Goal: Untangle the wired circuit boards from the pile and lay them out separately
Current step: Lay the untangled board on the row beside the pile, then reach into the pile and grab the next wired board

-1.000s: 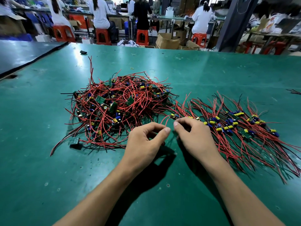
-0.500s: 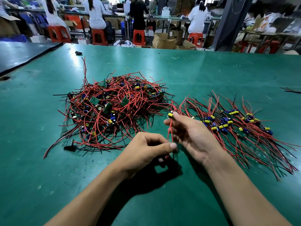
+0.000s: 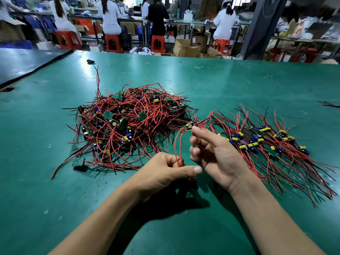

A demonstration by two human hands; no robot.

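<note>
Two bare forearms enter over the near edge of the green worktable [image 3: 239, 85], uncovered from the wrists back to where the view ends. Above the worktable's near half, the left hand [image 3: 161, 175] and the right hand [image 3: 217, 155] are bare as well. The left thumb carries a short, trimmed nail; creases cross the right palm and wrist, nearer the worktable's right side.
</note>
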